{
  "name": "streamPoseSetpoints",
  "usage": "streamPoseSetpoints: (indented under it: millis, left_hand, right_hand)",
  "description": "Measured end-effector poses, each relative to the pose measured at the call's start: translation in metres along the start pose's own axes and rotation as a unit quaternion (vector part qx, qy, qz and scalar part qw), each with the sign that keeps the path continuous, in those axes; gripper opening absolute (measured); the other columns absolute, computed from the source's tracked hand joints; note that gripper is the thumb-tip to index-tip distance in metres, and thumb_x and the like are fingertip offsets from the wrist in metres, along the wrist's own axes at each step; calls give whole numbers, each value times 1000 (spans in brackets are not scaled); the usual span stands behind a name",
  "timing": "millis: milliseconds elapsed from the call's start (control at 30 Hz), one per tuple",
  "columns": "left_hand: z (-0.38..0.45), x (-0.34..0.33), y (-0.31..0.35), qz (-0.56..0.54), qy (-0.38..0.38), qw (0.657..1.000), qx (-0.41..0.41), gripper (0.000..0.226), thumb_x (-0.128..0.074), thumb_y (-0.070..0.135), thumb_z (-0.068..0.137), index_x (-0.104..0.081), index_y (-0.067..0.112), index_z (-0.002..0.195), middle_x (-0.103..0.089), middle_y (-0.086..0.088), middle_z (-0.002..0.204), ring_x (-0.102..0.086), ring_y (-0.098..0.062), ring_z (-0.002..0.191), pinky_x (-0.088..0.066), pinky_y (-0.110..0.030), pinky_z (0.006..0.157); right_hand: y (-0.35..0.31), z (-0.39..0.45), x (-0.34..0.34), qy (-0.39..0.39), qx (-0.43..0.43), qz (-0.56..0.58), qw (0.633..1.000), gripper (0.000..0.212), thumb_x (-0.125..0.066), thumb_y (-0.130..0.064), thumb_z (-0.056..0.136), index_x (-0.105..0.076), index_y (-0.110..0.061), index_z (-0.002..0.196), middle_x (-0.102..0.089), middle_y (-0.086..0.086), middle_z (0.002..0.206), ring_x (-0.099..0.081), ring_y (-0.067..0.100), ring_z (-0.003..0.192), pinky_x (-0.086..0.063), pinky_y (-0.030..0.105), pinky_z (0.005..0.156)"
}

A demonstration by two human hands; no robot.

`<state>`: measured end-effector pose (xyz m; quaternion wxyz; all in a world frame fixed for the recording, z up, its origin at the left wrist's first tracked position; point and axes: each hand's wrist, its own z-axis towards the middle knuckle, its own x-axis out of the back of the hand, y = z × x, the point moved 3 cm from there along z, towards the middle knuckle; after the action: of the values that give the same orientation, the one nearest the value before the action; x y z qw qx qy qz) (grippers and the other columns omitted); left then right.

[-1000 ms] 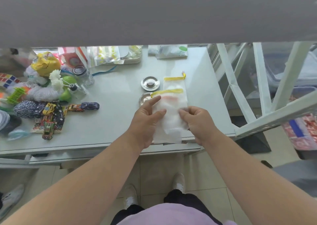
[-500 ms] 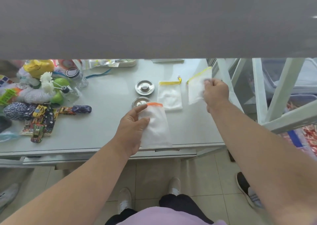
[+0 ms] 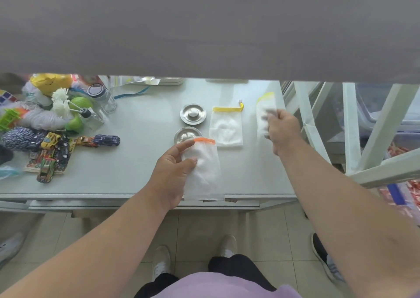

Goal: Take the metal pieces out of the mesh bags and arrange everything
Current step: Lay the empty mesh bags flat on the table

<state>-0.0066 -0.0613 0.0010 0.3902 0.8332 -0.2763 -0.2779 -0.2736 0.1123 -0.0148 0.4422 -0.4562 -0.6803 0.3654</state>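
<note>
Three white mesh bags are on the pale table (image 3: 141,161). My left hand (image 3: 172,170) holds the orange-trimmed bag (image 3: 204,172) at the front edge, thumb and fingers pinching its left side. A yellow-trimmed bag (image 3: 226,127) lies flat in the middle. My right hand (image 3: 281,131) grips a second yellow-trimmed bag (image 3: 264,109) at the table's right side; it is blurred. Two round metal pieces sit left of the bags: the far one (image 3: 193,113) with a knob, the near one (image 3: 186,135) partly behind the orange-trimmed bag.
A heap of toys fills the left side: toy cars (image 3: 54,149), a glass jar (image 3: 102,97), white flowers (image 3: 61,102), green balls, yarn. A grey panel (image 3: 204,24) hides the table's far part. White frame bars (image 3: 375,127) stand to the right. Another person's shoe (image 3: 325,256) is on the floor.
My right hand pulled a yellow-trimmed bag off the stack and carried it to the table's right side. The left hand stays on the orange-trimmed bag.
</note>
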Motion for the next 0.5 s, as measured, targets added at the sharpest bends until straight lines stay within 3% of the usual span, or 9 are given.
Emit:
streamPoseSetpoints:
  millis: [67, 133, 267, 333, 400, 433, 500]
  left_hand:
    - [0, -1, -2, 0, -5, 1000, 5, 49, -67, -3, 95, -79, 36, 123, -69, -7, 138, -72, -30, 115, -63, -53, 96]
    - [0, 1, -2, -2, -9, 1000, 6, 49, -67, -3, 95, -79, 35, 123, -69, -7, 135, -73, -25, 107, -66, -44, 83]
    - [0, 4, 0, 3, -16, 1000, 3, 49, -68, -1, 95, -80, 37, 122, -71, -1, 128, -73, -20, 102, -65, -35, 76]
    - [0, 6, 1, 13, -10, 1000, -1, 48, -69, 0, 94, -80, 39, 121, -71, 2, 127, -72, -18, 103, -65, -34, 79]
    - [0, 7, 2, 19, -5, 1000, -3, 48, -70, 1, 95, -80, 41, 120, -70, 3, 130, -71, -19, 108, -65, -38, 88]
    - [-1, 6, 2, 18, -7, 1000, -2, 48, -70, 1, 95, -80, 41, 120, -69, 1, 132, -71, -20, 109, -65, -39, 90]
    - [-2, 4, 3, 13, -15, 1000, -3, 49, -71, 0, 95, -80, 40, 121, -68, -4, 137, -71, -23, 112, -64, -42, 95]
  right_hand:
    - [-17, 2, -5, -12, 40, 56, 998, 15, -60, -24, 92, -73, -30, 96, -79, -16, 88, -60, 0, 52, -50, 20, 45]
    - [-22, 7, -3, 12, 43, 36, 998, 16, -58, -25, 92, -72, -32, 94, -78, -24, 77, -61, 2, 56, -51, 22, 45]
    - [-4, 21, 10, 62, -32, -80, 994, 23, -49, -35, 85, -70, -30, 94, -69, -5, 77, -57, 27, 62, -45, 26, 45]
    - [7, 26, 13, 67, -38, -192, 978, 26, -48, -28, 85, -68, -26, 102, -69, 6, 90, -66, 34, 68, -54, 33, 48]
    - [15, 27, 17, 83, -35, -278, 956, 34, -54, -23, 89, -67, -17, 120, -72, 13, 115, -73, 42, 99, -63, 43, 77]
    - [17, 25, 19, 88, -34, -291, 952, 42, -57, -22, 91, -63, -12, 131, -69, 15, 128, -68, 42, 115, -59, 43, 92]
    - [15, 11, 18, 94, -9, -309, 946, 56, -60, -25, 92, -53, -7, 145, -58, 17, 145, -55, 39, 134, -46, 41, 108]
